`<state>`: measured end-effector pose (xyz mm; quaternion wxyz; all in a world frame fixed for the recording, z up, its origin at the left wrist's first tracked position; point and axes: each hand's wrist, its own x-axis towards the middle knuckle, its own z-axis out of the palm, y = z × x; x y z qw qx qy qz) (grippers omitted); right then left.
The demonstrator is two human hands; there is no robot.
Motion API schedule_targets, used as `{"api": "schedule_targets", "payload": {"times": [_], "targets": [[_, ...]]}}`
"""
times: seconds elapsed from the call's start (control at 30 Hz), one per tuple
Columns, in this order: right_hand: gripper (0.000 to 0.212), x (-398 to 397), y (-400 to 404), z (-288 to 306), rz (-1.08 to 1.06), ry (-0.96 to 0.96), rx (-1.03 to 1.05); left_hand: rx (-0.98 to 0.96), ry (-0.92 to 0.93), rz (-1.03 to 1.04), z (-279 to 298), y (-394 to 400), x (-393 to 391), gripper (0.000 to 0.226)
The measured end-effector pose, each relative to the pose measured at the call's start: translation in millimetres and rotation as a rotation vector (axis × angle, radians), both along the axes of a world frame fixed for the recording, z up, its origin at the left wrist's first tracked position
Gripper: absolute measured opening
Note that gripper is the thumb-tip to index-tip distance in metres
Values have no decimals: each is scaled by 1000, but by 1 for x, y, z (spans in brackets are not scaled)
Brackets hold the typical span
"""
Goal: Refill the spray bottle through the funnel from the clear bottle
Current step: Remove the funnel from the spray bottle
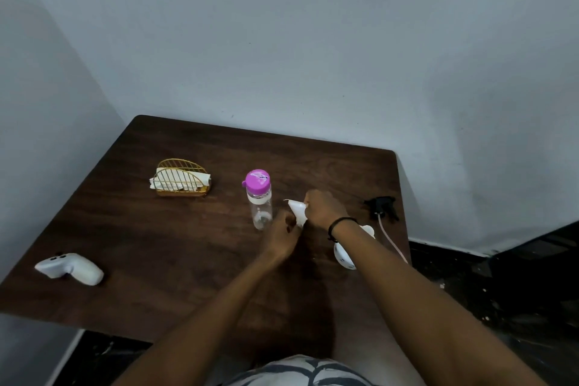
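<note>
Your right hand (322, 207) grips the white funnel (297, 211); your left hand (282, 235), fingers curled, touches it beside the capped clear bottle (259, 200).

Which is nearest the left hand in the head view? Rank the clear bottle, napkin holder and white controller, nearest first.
From the left hand:
1. Clear bottle, just beyond the hand, slightly to its left.
2. Napkin holder, farther back on the left.
3. White controller, at the table's near left edge.
</note>
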<state>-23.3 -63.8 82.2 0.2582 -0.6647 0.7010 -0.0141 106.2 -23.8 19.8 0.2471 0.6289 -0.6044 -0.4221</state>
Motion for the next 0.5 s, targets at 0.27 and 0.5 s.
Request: {"api": "schedule_targets", "payload": {"times": [0.27,0.5], "targets": [[24,3,-8,-16,5,-10,88,-74,-303,-231,-16,-2,1,37],[19,4,-7,-30,14,5,98,-113,-436,-392,-23,-7,-1,46]]}}
